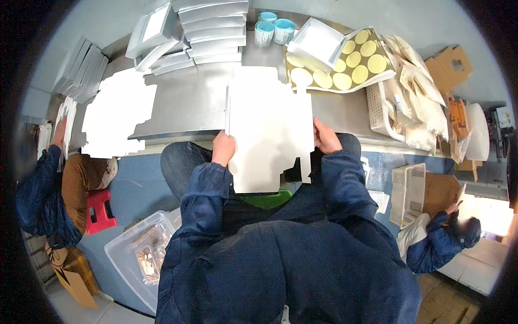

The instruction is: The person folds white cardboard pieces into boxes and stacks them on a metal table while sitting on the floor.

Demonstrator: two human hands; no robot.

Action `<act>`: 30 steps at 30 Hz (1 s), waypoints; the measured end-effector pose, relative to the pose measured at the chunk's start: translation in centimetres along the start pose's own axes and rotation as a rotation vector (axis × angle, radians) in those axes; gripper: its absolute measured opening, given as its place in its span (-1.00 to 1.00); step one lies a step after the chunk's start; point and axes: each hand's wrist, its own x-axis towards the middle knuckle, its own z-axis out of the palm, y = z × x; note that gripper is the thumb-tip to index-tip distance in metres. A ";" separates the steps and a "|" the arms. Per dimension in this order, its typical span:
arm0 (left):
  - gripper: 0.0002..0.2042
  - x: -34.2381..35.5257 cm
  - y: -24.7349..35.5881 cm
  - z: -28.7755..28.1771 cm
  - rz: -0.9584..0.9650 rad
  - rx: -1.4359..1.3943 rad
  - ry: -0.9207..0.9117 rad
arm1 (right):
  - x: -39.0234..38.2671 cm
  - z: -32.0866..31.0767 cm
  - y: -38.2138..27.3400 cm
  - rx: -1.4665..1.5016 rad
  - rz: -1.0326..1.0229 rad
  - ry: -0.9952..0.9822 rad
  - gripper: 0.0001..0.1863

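In the head view, my left hand [223, 148] is closed on the left edge of a flat white card blank [267, 124] with cut tabs and notches. My right hand [326, 137] grips the blank's right edge, fingertips partly behind it. The blank lies across the front edge of the steel table [342, 107], its lower part above my lap. To the left, more flat white blanks [113, 113] lie on the table.
Along the back are stacked boxes [210, 29], teal-topped rolls [283, 32] and an open box [315, 43] on yellow-circle stickers [367, 65]. A basket [377, 108] holds bags. Co-workers sit left [40, 189] and right [442, 243]. A clear bin [124, 248] stands lower left.
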 end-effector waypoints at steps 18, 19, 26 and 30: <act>-0.63 -6.2 6.1 0.4 0.076 0.052 0.040 | -1.5 10.7 -0.4 -1.183 -0.422 0.506 -0.84; -0.59 -6.3 6.5 0.5 0.110 0.084 0.062 | -1.7 10.6 -0.7 -1.184 -0.425 0.510 -0.84; -0.50 -4.1 6.3 -0.4 0.035 0.102 0.047 | 0.3 9.3 0.3 -1.407 -0.577 0.504 -0.86; -0.45 -3.7 6.2 2.2 0.098 0.215 0.157 | 0.2 13.8 0.7 -1.386 -0.528 0.710 -0.93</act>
